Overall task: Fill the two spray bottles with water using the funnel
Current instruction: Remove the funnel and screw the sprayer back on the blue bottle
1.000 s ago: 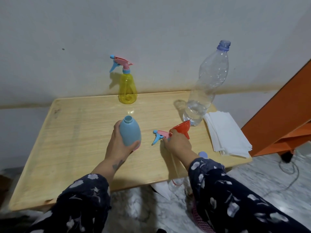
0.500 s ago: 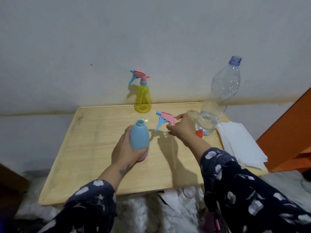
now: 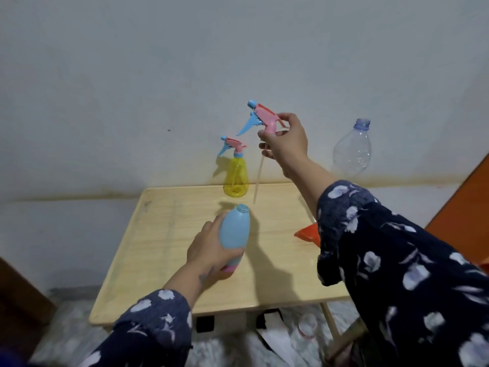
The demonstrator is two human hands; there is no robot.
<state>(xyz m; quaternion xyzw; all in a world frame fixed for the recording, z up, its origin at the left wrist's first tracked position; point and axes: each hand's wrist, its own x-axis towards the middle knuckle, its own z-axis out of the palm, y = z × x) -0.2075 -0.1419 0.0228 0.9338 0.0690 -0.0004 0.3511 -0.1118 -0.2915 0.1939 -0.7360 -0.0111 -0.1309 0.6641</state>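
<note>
My left hand (image 3: pixel 209 252) grips the blue spray bottle (image 3: pixel 235 231), which stands on the wooden table (image 3: pixel 164 260) with its neck uncovered. My right hand (image 3: pixel 287 144) holds the pink and blue sprayer head (image 3: pixel 260 117) high above the table, its dip tube (image 3: pixel 258 178) hanging down with the tip just right of and above the blue bottle's neck. The yellow spray bottle (image 3: pixel 236 178) stands at the table's back edge with its sprayer on. The orange funnel (image 3: pixel 308 233) lies on the table, partly hidden by my right sleeve.
A large clear plastic water bottle (image 3: pixel 353 152) stands at the back right, its lower part behind my right arm. An orange piece of furniture (image 3: pixel 465 207) is at the right. Under the table's front edge lie paper and a small clear bottle (image 3: pixel 307 327).
My right hand has lifted the sprayer head from the table by the funnel to high above the blue bottle. My left hand has kept hold of the blue bottle. The camera has tilted.
</note>
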